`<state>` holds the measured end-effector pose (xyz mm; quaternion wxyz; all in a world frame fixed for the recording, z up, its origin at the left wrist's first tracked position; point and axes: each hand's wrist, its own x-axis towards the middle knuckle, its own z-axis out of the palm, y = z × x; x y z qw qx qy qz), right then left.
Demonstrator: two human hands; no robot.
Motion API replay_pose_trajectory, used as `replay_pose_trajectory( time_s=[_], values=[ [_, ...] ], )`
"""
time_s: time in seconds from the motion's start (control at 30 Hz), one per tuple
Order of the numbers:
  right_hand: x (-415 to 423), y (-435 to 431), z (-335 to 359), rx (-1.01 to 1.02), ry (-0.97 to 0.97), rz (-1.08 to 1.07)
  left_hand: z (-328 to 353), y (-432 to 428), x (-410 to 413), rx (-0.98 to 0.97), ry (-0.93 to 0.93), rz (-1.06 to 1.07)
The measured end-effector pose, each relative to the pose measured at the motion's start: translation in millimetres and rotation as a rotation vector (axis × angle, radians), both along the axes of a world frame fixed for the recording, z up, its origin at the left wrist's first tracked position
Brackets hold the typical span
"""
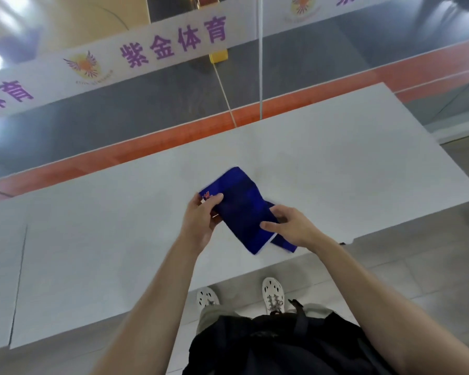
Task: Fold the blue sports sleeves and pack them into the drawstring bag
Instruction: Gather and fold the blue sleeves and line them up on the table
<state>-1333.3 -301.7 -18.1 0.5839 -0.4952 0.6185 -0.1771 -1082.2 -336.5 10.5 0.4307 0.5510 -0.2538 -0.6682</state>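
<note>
Blue sports sleeves (241,207), folded into a flat bundle with a small red and white logo at one corner, are held just above a white table (92,239). My left hand (201,215) pinches the logo corner with thumb on top. My right hand (290,226) grips the lower right part, where a second blue layer with a white edge sticks out below. A dark bag (282,345) hangs at my waist; I cannot tell whether it is the drawstring bag.
The table's near edge runs diagonally in front of my white shoes (272,293). Behind the table stands a glass wall with a white banner (146,47) of purple characters, and an orange and grey court floor lies beyond.
</note>
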Motion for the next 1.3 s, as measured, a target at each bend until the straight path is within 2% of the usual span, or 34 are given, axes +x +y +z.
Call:
replay_pose_trajectory(
  time_s=[0.07, 0.17, 0.23, 0.33, 0.37, 0.43, 0.47, 0.53, 0.63, 0.7, 0.77, 0.83, 0.97, 1.1, 1.3],
  values=[
    [-4.4, -2.2, -2.2, -0.006, 0.014, -0.023, 3.7, -0.3, -3.1, -0.033, -0.020, 0.007],
    [-15.3, -0.6, -4.4, 0.051, -0.068, -0.202, 2.7, -1.4, 3.3, -0.135, -0.264, -0.064],
    [-23.3, -0.1, -6.5, 0.090, -0.187, -0.334, 3.1, -2.9, 8.2, -0.171, -0.354, -0.167],
    [-32.3, 2.7, -3.3, 0.152, -0.411, -0.519, -2.3, -6.8, 10.4, -0.088, -0.289, -0.294],
    [-35.4, 3.6, -5.3, 0.191, -0.515, -0.604, -4.4, -9.3, 8.7, -0.066, -0.320, -0.336],
    [-41.7, 5.9, -10.2, 0.276, -0.741, -0.735, -4.3, -13.5, 3.9, -0.098, -0.526, -0.429],
    [-45.0, 7.3, -11.9, 0.311, -0.835, -0.758, -5.2, -16.3, 2.6, -0.135, -0.645, -0.458],
    [-50.3, 10.5, -15.2, 0.356, -0.898, -0.736, -9.4, -23.9, 1.1, -0.202, -0.817, -0.467],
    [-56.6, 15.3, -15.4, 0.346, -0.921, -0.669, -11.2, -39.5, 0.4, -0.262, -0.934, -0.443],
    [-59.1, 18.6, -13.4, 0.289, -0.824, -0.574, -9.4, -49.6, -3.2, -0.259, -0.878, -0.402],
    [-61.2, 21.7, -14.3, 0.204, -0.607, -0.462, -5.2, -53.8, -11.7, -0.216, -0.724, -0.382],
    [-60.4, 24.5, -20.5, 0.141, -0.387, -0.374, -5.0, -55.8, -21.9, -0.214, -0.661, -0.411],
    [-49.8, 27.7, -45.7, 0.086, 0.007, -0.524, -25.9, -58.6, -36.9, -0.239, -0.751, -0.533],
    [-44.3, 39.5, -63.1, 0.123, 0.216, -0.437, -69.7, -61.4, -32.4, -0.145, -0.837, -0.663],
    [-35.4, 43.5, -77.8, 0.167, 0.319, -0.391, -115.4, -61.7, -29.6, -0.067, -1.002, -0.640]
  ],
)
